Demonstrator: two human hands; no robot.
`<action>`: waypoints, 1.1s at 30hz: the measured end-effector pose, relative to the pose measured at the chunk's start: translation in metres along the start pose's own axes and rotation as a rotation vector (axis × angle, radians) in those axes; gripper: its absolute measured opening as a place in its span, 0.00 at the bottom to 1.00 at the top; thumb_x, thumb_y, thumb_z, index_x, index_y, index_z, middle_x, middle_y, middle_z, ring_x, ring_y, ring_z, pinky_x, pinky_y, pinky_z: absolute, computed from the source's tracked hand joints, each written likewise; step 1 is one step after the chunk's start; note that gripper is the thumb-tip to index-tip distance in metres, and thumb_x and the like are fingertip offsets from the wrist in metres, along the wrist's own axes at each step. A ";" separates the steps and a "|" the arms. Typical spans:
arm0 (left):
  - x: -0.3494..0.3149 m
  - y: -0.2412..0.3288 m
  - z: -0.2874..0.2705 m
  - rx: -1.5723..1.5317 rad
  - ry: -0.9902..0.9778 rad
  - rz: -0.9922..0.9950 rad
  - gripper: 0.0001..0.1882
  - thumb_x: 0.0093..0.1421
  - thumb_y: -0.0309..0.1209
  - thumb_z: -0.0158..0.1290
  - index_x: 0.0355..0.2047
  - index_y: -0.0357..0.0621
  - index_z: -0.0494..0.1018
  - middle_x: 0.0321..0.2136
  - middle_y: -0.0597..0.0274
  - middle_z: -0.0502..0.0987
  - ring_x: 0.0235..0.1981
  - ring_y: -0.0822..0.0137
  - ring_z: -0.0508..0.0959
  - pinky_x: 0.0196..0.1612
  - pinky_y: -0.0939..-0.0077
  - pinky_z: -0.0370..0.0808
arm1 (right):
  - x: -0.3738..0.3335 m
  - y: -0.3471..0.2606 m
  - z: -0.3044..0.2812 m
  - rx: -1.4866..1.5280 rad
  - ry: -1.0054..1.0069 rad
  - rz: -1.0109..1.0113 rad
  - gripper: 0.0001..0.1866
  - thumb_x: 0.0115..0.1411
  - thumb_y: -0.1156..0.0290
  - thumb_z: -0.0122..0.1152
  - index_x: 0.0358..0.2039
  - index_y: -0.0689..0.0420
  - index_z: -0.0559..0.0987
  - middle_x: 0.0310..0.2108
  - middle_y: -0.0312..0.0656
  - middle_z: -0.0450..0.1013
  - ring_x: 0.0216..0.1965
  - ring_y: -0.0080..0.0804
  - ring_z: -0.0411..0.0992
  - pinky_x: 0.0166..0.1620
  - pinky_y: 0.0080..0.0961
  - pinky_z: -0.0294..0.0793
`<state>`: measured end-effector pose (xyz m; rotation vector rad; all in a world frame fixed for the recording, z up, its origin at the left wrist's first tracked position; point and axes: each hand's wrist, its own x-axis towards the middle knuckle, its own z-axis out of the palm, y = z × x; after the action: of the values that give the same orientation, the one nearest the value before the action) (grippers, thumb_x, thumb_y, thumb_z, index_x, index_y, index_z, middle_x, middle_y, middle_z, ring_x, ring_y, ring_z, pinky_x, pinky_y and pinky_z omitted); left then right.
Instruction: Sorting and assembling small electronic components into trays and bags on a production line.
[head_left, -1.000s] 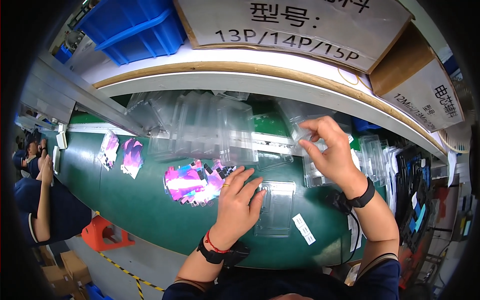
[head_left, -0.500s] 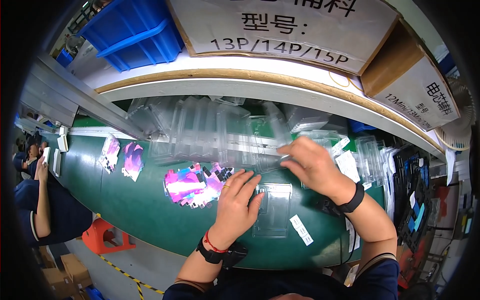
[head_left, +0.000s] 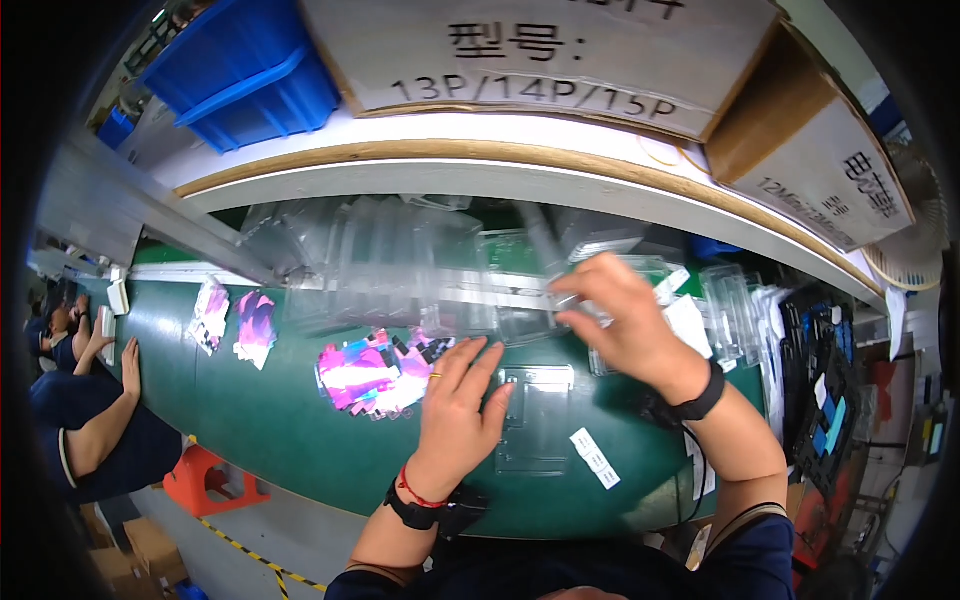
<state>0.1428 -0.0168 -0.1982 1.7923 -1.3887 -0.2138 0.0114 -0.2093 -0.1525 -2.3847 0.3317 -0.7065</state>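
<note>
My right hand (head_left: 610, 315) has thumb and fingers pinched at the edge of a clear plastic blister tray (head_left: 512, 270), which stands at the right end of a row of similar trays. Motion blurs the fingertips a little. My left hand (head_left: 462, 405) rests low over the table, fingers stretched out, holding nothing. Just right of it another clear blister tray (head_left: 545, 425) lies flat. Left of that hand is a heap of shiny pink and purple pieces (head_left: 365, 375). A white label strip (head_left: 596, 458) lies beside the flat tray.
A row of clear trays (head_left: 385, 260) fills the back of the green table (head_left: 260, 400), under a shelf edge (head_left: 480, 165). The shelf bears a blue bin (head_left: 250, 85) and a cardboard box (head_left: 540, 60). Dark parts (head_left: 815, 370) stand at right. A co-worker's arm (head_left: 105, 410) rests at far left.
The whole scene has shifted slightly left in view. My right hand stays at the tray's edge and my left hand hardly moves. The co-worker's hand now lies on the table.
</note>
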 end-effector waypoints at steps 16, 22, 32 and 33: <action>-0.002 0.002 0.004 0.036 -0.023 0.045 0.17 0.52 0.25 0.61 0.44 0.36 0.77 0.45 0.47 0.76 0.50 0.46 0.74 0.53 0.58 0.70 | -0.088 -0.020 -0.020 -0.650 0.013 0.324 0.43 0.44 0.49 0.72 0.56 0.62 0.69 0.57 0.70 0.58 0.53 0.61 0.65 0.50 0.44 0.69; -0.001 -0.002 0.006 0.030 -0.037 0.016 0.16 0.51 0.24 0.60 0.43 0.35 0.77 0.45 0.47 0.76 0.50 0.47 0.74 0.54 0.59 0.70 | -0.086 -0.011 -0.005 -0.606 0.024 0.498 0.42 0.45 0.42 0.69 0.48 0.66 0.69 0.58 0.75 0.56 0.40 0.56 0.70 0.41 0.43 0.71; 0.000 -0.003 0.008 0.049 -0.065 -0.035 0.13 0.54 0.24 0.58 0.41 0.34 0.78 0.46 0.47 0.76 0.50 0.48 0.75 0.54 0.60 0.69 | -0.077 -0.015 0.003 -0.437 -0.016 0.571 0.31 0.46 0.58 0.68 0.44 0.63 0.66 0.58 0.73 0.53 0.45 0.61 0.68 0.45 0.47 0.74; 0.000 -0.004 0.009 0.048 -0.063 -0.040 0.13 0.54 0.24 0.58 0.41 0.34 0.78 0.46 0.47 0.77 0.50 0.49 0.75 0.54 0.60 0.69 | -0.078 -0.013 0.003 -0.410 -0.022 0.579 0.32 0.45 0.59 0.68 0.45 0.62 0.66 0.60 0.72 0.51 0.45 0.59 0.67 0.43 0.48 0.74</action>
<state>0.1403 -0.0212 -0.2062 1.8684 -1.4141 -0.2622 -0.0502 -0.1671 -0.1784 -2.4670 1.1939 -0.3598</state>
